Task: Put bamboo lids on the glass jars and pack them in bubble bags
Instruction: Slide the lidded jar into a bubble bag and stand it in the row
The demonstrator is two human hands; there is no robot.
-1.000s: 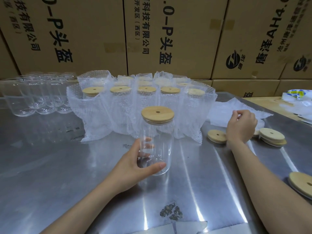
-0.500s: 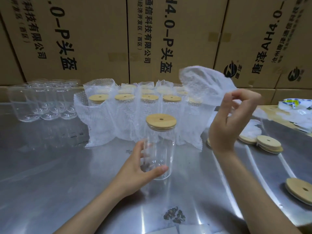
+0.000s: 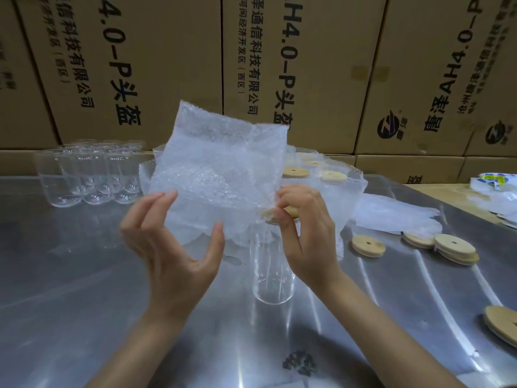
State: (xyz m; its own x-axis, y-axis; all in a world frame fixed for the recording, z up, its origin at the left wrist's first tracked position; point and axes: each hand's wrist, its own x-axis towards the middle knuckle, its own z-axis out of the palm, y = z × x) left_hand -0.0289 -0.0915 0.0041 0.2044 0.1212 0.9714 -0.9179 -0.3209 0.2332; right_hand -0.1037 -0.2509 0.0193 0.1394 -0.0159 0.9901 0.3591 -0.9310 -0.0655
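To bag well, the bag (image 3: 223,175) mouth should be spread wide and drawn straight down over the lid (image 3: 275,215), with the jar (image 3: 272,273) kept upright on the worktop (image 3: 84,275). The right hand (image 3: 305,228) pinches the bag's lower edge just above the lid; the left hand (image 3: 170,242) is spread, its fingers (image 3: 156,203) and thumb reaching for the other edge, gripping nothing as far as I can judge

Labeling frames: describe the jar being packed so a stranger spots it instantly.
On the steel table, front of centre, stands one clear glass jar between the two hands. Unlike the bagged row behind and the lidless jars far left, it is unwrapped, with its bamboo lid half hidden by the held bubble bag.
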